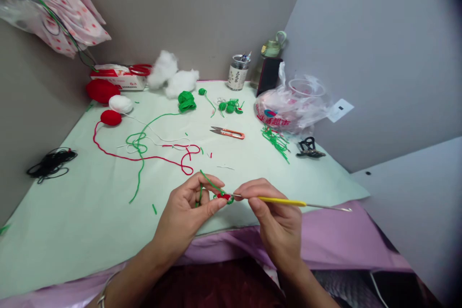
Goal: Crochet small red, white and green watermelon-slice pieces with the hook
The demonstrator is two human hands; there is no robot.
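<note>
Between finger and thumb, my left hand (pixel 193 207) pinches a small red and green crochet piece (pixel 224 197). A strand of green yarn (pixel 211 182) runs from the piece over and around the left fingers. My right hand (pixel 276 216) is closed on a crochet hook with a yellow handle (pixel 283 200), held like a pen. The hook's near tip touches the piece, while its other metal end points out to the right. How the tip sits in the stitches is too small to tell. Both hands are just above the table's front edge.
Thread snips (pixel 228 133) lie mid-table. Green yarn (pixel 186 101), red yarn (pixel 111 117) and white yarn (pixel 121 104) trail loose strands at left. White stuffing (pixel 173 77), a pen jar (pixel 238 73), a phone (pixel 269 76) and a plastic bag (pixel 292 108) line the back. A black hair clip (pixel 309 148) lies right.
</note>
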